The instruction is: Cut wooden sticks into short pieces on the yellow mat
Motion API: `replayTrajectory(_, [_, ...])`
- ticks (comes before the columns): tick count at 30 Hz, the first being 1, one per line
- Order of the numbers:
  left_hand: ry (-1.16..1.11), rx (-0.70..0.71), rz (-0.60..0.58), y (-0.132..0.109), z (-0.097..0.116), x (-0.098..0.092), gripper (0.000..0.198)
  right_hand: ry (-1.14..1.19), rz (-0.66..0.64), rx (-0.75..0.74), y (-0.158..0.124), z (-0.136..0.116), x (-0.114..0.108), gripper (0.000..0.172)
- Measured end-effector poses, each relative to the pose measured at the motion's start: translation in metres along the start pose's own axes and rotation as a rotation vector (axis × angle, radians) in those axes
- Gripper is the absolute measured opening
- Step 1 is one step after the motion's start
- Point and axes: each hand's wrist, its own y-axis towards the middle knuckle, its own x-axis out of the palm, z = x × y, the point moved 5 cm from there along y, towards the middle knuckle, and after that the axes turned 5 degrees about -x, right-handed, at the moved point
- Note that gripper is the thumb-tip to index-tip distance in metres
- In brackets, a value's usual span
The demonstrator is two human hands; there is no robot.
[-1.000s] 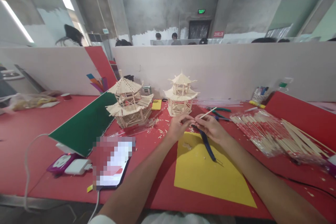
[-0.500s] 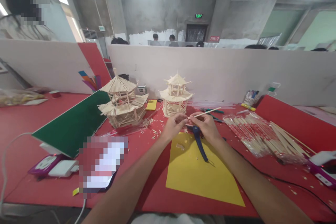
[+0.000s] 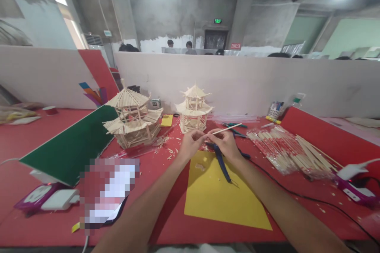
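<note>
My left hand (image 3: 190,145) and my right hand (image 3: 225,143) meet above the red table (image 3: 44,142), both pinched on one thin wooden stick (image 3: 228,128) that slants up to the right. A blue-handled cutting tool (image 3: 222,165) hangs from under my right hand down onto a yellow paper sheet (image 3: 219,197). Just beyond my hands stands a small pagoda model (image 3: 194,108) made of sticks. A bigger pagoda model (image 3: 132,118) stands to its left.
A pile of wrapped chopsticks (image 3: 293,152) lies at the right. A green board (image 3: 71,142), a blurred phone (image 3: 107,189) and a white charger (image 3: 57,199) lie at the left. Green-handled pliers (image 3: 237,125), a pen cup (image 3: 276,110) and a grey partition (image 3: 252,83) stand behind. A black cable (image 3: 297,193) crosses the right side.
The view has swung right and everything has slid left in frame. My hands stay together on the stick, which now lies a little flatter.
</note>
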Motion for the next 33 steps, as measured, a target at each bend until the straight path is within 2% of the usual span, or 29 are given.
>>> replayTrajectory(16, [0.072,-0.028,-0.075,-0.002,0.001,0.0,0.033,-0.037,-0.033,0.033,0.001,0.012,-0.006,0.034])
replayTrajectory(21, [0.043,-0.052,-0.099,-0.003,-0.001,0.0,0.034,-0.047,-0.071,0.06,0.002,0.008,-0.005,0.029])
replayTrajectory(26, [-0.18,-0.092,-0.174,-0.005,-0.003,0.005,0.035,0.161,-0.061,0.149,0.002,0.012,-0.004,0.026])
replayTrajectory(30, [-0.462,-0.195,-0.248,-0.008,-0.007,0.011,0.033,0.31,-0.102,0.2,0.0,0.015,-0.001,0.022])
replayTrajectory(33, [-0.582,-0.263,-0.275,-0.011,-0.009,0.013,0.034,0.342,-0.144,0.208,-0.002,0.014,0.002,0.021])
